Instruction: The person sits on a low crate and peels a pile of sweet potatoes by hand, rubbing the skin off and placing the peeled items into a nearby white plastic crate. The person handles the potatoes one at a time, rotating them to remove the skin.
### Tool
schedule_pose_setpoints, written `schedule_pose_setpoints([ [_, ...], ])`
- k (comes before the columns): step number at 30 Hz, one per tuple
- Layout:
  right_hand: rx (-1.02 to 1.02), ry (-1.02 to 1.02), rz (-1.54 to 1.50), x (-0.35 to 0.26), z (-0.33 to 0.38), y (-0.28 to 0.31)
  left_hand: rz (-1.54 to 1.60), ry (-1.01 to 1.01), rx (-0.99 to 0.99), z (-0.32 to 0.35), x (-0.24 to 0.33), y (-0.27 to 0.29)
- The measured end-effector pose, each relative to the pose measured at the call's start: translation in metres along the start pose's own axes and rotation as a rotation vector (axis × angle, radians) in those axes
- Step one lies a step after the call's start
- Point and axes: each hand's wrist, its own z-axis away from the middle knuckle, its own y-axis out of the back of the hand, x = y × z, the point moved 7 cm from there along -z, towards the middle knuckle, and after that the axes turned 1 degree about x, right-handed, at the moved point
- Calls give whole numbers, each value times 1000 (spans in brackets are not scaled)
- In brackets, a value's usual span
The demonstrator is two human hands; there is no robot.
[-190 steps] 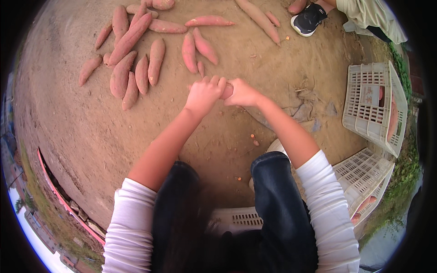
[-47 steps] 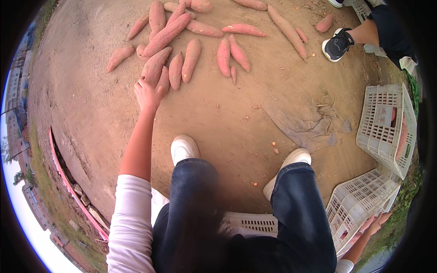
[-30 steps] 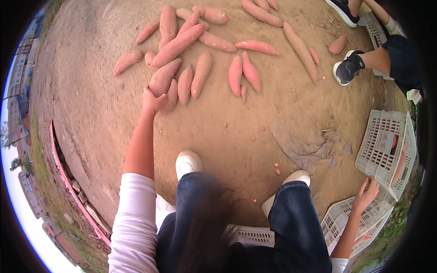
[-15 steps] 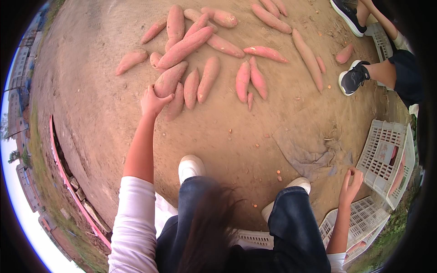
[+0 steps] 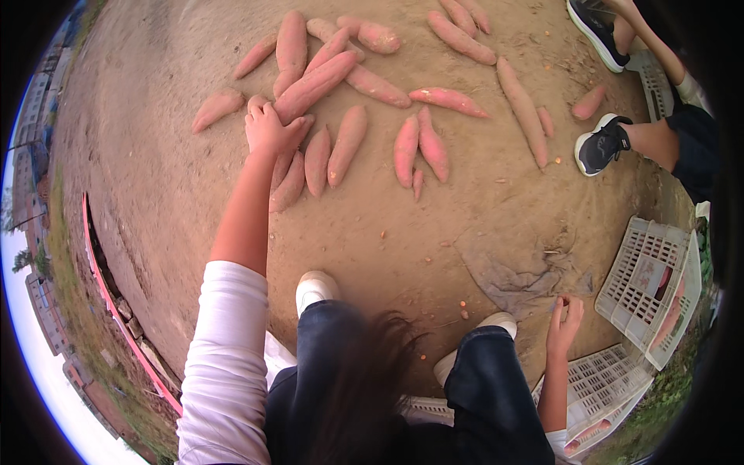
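Note:
Several reddish-pink sweet potatoes lie in a loose pile on the dirt ahead of me. My left hand (image 5: 269, 130) reaches into its near left side, fingers and thumb curled round the lower end of a long sweet potato (image 5: 318, 87). The hand partly covers the neighbouring roots. Just below it rests another sweet potato (image 5: 288, 186), and to its right lie two more, one of them a slim sweet potato (image 5: 317, 161). Low on the right, my right hand (image 5: 566, 322) hovers near a plastic crate, its fingers loosely bent and apart, with nothing seen in it.
At right stand a white slatted crate (image 5: 643, 271) and another crate (image 5: 608, 380), with sweet potatoes inside. A grey cloth (image 5: 519, 283) lies on the dirt. Another person's shoe (image 5: 601, 146) is at the upper right. My white shoes (image 5: 316, 290) stand below the pile.
My left hand has shifted slightly up and forward, from a thick sweet potato to the end of the long one. My right hand has moved left, away from the upright crate.

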Motion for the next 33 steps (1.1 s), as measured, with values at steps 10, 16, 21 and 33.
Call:
schedule_pose_setpoints([
  [10,-29,-57,-73,-17,-9,-5,145,-104,126,22,3,6],
  [16,-14,70,-126,-57,-5,-15,256,-168,50,55,26,34],
  [21,2,164,-177,-79,-3,-15,235,-60,-35,91,41,38],
  [33,-480,-331,-941,-102,-3,-92,1240,12,-687,206,68,-10],
])
